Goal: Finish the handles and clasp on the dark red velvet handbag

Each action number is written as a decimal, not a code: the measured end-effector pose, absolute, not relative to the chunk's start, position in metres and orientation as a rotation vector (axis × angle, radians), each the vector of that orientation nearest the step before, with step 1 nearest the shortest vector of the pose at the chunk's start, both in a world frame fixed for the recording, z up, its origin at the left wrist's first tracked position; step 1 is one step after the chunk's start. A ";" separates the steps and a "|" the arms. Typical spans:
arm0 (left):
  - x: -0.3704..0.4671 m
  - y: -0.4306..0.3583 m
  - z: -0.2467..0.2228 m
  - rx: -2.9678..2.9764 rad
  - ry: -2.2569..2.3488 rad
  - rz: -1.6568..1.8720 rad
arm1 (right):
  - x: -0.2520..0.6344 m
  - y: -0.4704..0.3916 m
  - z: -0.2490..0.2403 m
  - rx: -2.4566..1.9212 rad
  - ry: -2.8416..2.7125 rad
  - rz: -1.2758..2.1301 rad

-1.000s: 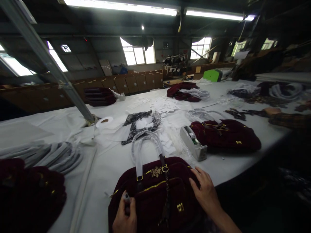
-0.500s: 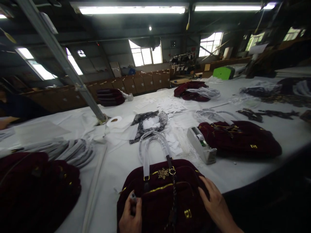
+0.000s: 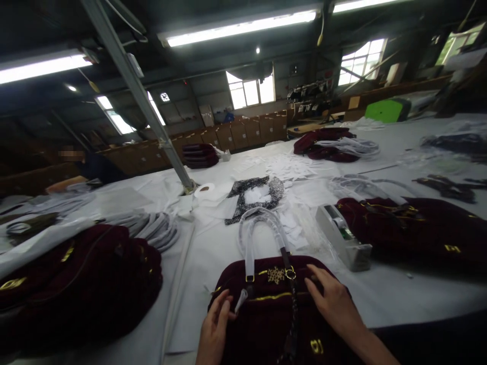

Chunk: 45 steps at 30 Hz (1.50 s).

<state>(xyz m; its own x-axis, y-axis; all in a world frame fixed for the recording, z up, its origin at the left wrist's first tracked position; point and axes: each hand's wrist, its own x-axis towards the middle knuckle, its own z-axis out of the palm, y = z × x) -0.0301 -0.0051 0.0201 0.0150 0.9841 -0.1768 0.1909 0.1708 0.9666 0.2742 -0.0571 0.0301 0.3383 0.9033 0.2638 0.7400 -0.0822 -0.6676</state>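
A dark red bag (image 3: 266,324) lies in front of me, its two wrapped handles (image 3: 249,248) pointing away and a gold snowflake charm (image 3: 276,275) near its top. My left hand (image 3: 216,327) is at the bag's left side, fingers bent beside a small whitish wrapped piece (image 3: 241,300); whether the fingertips grip it is unclear. On the bag's upper right rests my right hand (image 3: 335,301), fingers apart and holding nothing. A braided dark strap (image 3: 293,314) hangs down the bag's front between the hands.
Dark red bags are piled at left (image 3: 83,284), with another bag (image 3: 418,233) at right. A tape dispenser (image 3: 342,238), a white roll (image 3: 205,190) and a black-and-white patterned piece (image 3: 243,203) lie beyond. A metal post (image 3: 144,101) rises at left. A person (image 3: 95,165) is farther left.
The view has turned left, showing more of the left pile and the person. My right hand has moved inward over the bag. The whitish piece by my left hand now shows more fully.
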 end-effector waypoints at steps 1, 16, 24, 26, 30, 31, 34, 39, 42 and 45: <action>-0.033 0.001 0.026 1.215 1.421 0.978 | 0.275 -0.047 0.034 -1.864 -1.437 0.352; 0.060 0.238 0.071 1.767 1.589 1.039 | 0.262 0.135 0.055 -1.988 -1.533 0.401; 0.082 0.244 0.022 1.854 1.588 0.740 | 0.255 0.198 0.024 -2.118 -1.579 0.481; 0.084 0.242 0.012 1.786 1.598 0.670 | 0.255 0.202 0.017 -2.113 -1.576 0.537; 0.093 0.239 0.013 1.639 1.469 0.654 | 0.261 0.208 0.029 -1.959 -1.588 0.640; 0.096 0.237 0.018 1.605 1.408 0.666 | 0.264 0.210 0.038 -1.908 -1.578 0.670; 0.100 0.230 0.041 1.513 1.257 0.721 | 0.276 0.210 0.070 -1.779 -1.529 0.771; 0.065 0.234 0.082 1.420 1.203 0.879 | 0.303 0.160 0.075 -1.486 -1.561 0.809; 0.037 0.235 0.092 1.412 1.222 0.944 | 0.312 0.116 0.044 -1.526 -1.655 0.903; 0.029 0.228 0.096 1.443 1.206 0.927 | 0.316 0.093 0.037 -1.528 -1.624 0.953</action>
